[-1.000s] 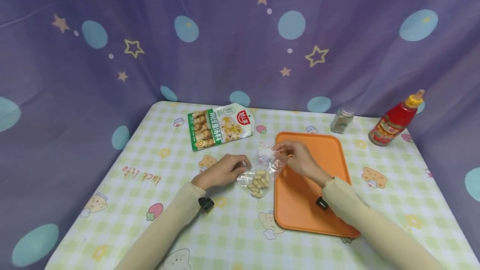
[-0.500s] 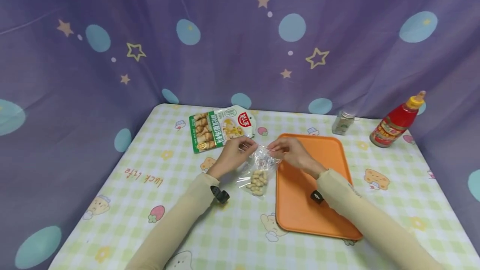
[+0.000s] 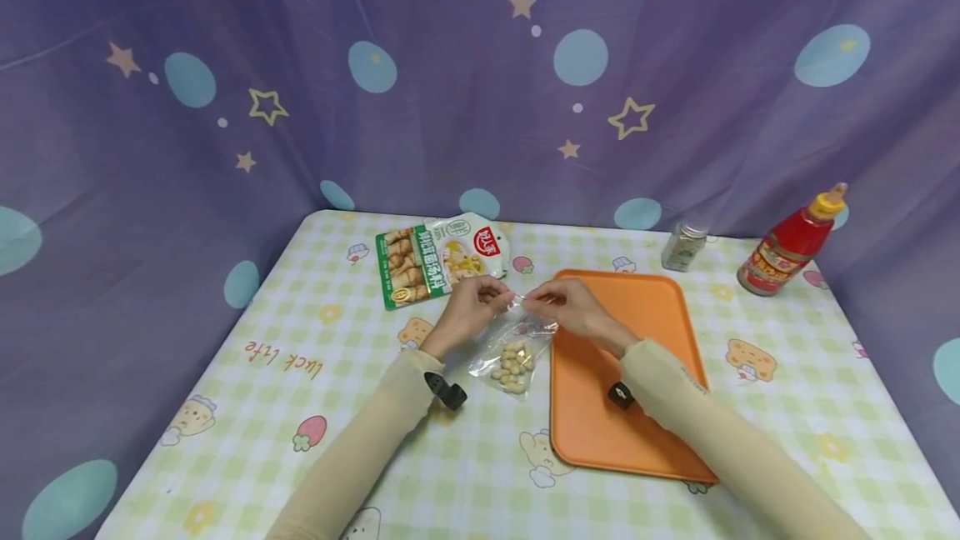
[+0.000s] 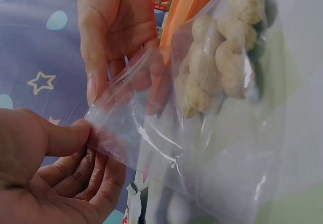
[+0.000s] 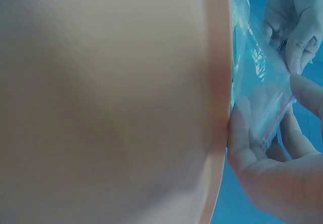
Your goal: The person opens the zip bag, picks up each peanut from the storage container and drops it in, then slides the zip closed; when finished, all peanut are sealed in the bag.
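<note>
A clear zip bag (image 3: 486,363) of unshelled peanuts (image 3: 513,367) lies on the cloth, left of the orange tray (image 3: 600,450), its mouth raised. My left hand (image 3: 471,308) pinches one side of the mouth between thumb and fingers. Close beside it, my right hand (image 3: 579,310) pinches the other side, above the tray's far left part. The left wrist view shows the stretched film between both hands and the peanuts (image 4: 202,77) in the bag's lower part. A reddish zip line (image 5: 276,117) runs along the mouth in the right wrist view. Whether the seal is parted, I cannot tell.
Behind my left hand lies a green and white food pouch (image 3: 420,269). A small spice jar (image 3: 684,247) stands beyond the tray, and a red sauce bottle (image 3: 783,244) with a yellow cap is at the far right. A purple curtain (image 3: 450,148) hangs behind the checked tablecloth (image 3: 247,432).
My left hand has moved up and right from the bag's side to pinch its mouth. My right hand has shifted slightly left, bringing both hands together. The peanuts stay about where they were.
</note>
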### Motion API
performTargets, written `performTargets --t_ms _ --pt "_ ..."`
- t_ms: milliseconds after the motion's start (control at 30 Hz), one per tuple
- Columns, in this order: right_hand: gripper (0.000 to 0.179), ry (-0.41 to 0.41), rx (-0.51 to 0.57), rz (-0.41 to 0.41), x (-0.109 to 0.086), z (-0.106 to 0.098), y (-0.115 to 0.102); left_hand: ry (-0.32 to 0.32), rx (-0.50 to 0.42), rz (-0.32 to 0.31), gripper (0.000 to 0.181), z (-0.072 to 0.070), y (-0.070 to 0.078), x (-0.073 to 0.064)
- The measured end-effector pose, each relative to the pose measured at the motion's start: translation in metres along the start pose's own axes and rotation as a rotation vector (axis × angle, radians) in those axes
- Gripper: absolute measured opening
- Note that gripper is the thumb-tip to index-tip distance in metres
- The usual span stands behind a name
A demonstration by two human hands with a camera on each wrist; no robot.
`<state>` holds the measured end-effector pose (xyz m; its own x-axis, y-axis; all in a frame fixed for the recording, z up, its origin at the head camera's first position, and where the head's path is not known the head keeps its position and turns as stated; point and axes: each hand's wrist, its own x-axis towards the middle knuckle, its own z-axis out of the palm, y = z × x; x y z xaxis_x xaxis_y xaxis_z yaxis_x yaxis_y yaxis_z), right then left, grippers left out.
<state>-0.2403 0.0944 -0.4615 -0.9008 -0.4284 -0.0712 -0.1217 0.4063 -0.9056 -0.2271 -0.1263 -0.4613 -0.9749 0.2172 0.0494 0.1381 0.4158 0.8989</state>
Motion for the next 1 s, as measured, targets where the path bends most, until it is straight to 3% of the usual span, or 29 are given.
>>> performTargets --t_ms 300,633,733,1000 --pt "0.027 -0.005 0.056 0.038 0.006 0.009 -0.005 0.04 -0.015 0.012 0.011 0.004 0.001 -0.002" --pt "0.025 -0.02 0.073 -0.005 0.009 0.014 -0.006 0.071 0.042 0.011 0.011 0.007 0.001 -0.005" --pt "0.024 -0.021 0.074 0.019 0.009 0.014 -0.006 0.081 0.062 0.012 0.011 0.007 0.002 -0.005" --pt "0.023 -0.047 -0.023 0.024 0.009 0.013 -0.007 0.11 0.108 -0.014 0.009 0.006 -0.003 -0.004"
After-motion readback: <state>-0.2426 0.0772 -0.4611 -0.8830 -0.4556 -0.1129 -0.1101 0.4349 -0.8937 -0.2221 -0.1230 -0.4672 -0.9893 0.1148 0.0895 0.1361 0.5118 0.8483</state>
